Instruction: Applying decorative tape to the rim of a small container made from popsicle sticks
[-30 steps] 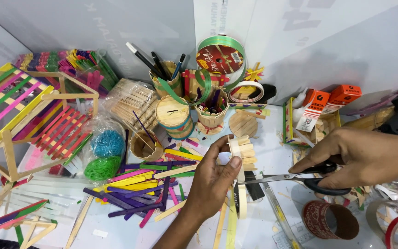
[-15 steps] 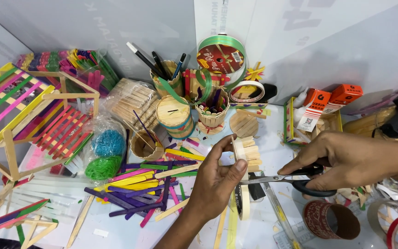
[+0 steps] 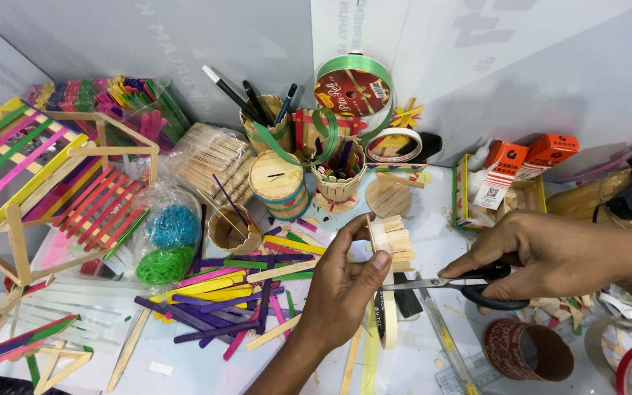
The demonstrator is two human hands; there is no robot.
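Far left: striped stick frame [image 3: 9, 164] on the white table [image 3: 433, 366]. Next, bagged blue and green bands [image 3: 170, 245], then a loose heap of coloured craft sticks [image 3: 221, 292]. Centre: left hand [image 3: 341, 292], fingers closed around a small disc of plain wooden sticks [image 3: 393, 241], held upright above the table just right of the heap. Right hand [image 3: 550, 256] grips black-handled scissors [image 3: 469, 285], fingers through the loops; blades apparently meet the disc's lower edge, contact unclear. Brown tape roll [image 3: 528, 351] lies below.

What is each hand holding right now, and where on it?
Left hand pinches the wooden stick piece at its lower end; right hand holds scissors by the black handles.
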